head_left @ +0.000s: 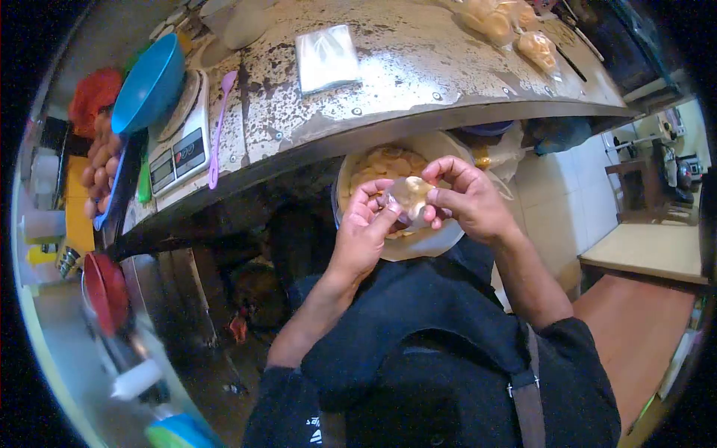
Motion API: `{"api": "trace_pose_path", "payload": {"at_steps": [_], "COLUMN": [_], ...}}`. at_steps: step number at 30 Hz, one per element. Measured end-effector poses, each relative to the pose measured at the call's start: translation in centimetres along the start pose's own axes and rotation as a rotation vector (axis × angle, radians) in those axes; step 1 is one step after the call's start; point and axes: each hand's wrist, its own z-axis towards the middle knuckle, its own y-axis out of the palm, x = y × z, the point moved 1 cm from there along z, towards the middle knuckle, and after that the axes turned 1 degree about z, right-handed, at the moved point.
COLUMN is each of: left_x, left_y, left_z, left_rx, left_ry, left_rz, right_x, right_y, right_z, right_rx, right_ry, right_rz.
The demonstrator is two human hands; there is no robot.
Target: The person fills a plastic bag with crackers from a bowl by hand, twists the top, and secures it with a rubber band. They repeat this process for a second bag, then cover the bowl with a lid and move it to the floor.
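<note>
A small clear plastic bag [408, 194] with a few pale yellow pieces in it is held up between my two hands. My left hand [364, 228] pinches its left side between thumb and fingers. On the other side, the thumb and fingers of my right hand [472, 200] are closed at the bag's edge. Directly below is a wide pale tub [426, 249], which holds many thin, round, yellowish chips [385, 163]. My hands hide part of the tub's contents.
On the worn counter [280, 93] lie a stack of clear bags [327, 58], a purple spoon [222, 131] and a digital scale [179, 160]. A blue bowl [149, 84] and brown eggs [101, 168] are at left. Filled bags [538, 54] lie at upper right.
</note>
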Motion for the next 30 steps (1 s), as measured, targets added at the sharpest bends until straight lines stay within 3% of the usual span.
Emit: {"api": "trace_pose_path", "payload": {"at_steps": [7, 9, 10, 12, 14, 17, 19, 23, 24, 25, 26, 27, 28, 30], "left_x": [-0.8, -1.1, -1.0, -0.4, -0.2, 0.3, 1.4, 2.9, 2.9, 3.0, 3.0, 3.1, 3.1, 2.8], "left_y": [-0.9, -0.8, -0.6, -0.5, -0.9, -2.0, -2.5, -2.9, -2.9, -2.8, -2.6, -2.6, -1.9, -0.1], "left_z": [-0.1, 0.1, 0.1, -0.1, -0.1, -0.1, 0.1, 0.2, 0.2, 0.1, 0.0, -0.2, -0.4, -1.7], "left_rx": [0.000, -0.042, -0.046, -0.002, -0.003, -0.001, -0.012, -0.088, -0.088, -0.224, -0.368, -0.415, -0.430, -0.363], "left_ry": [-0.058, -0.033, -0.034, -0.065, -0.043, 0.009, 0.004, 0.092, 0.102, 0.208, 0.313, 0.285, 0.340, 0.247], "left_rz": [-0.011, -0.089, -0.090, -0.026, -0.028, -0.024, 0.011, -0.034, -0.031, 0.044, 0.122, 0.322, 0.477, 0.434], "right_x": [1.0, 1.7, 1.5, 0.7, 0.6, 0.4, 0.2, -0.1, -1.8, -2.7, -2.9, -3.3, -3.9, -4.6], "right_y": [-0.2, -0.3, 0.1, 1.4, 1.1, 0.6, 1.0, 1.0, 2.3, 3.3, 3.6, 3.9, 4.2, 5.1], "right_z": [-0.5, -0.1, -0.1, -0.5, -0.7, -0.8, -1.4, -1.0, -1.5, -1.8, -1.8, -1.6, -1.3, -1.0], "right_rx": [0.178, 0.055, 0.058, 0.112, 0.152, 0.063, -0.022, -0.031, -0.063, -0.090, -0.081, -0.076, -0.076, -0.114], "right_ry": [-0.239, -0.460, -0.461, -0.460, -0.360, -0.529, -0.675, -0.562, -0.724, -0.886, -0.897, -0.959, -1.025, -1.110], "right_rz": [-0.375, -0.705, -0.707, -1.055, -1.042, -1.038, -1.435, -1.288, -1.329, -1.363, -1.364, -1.371, -1.379, -1.370]}}
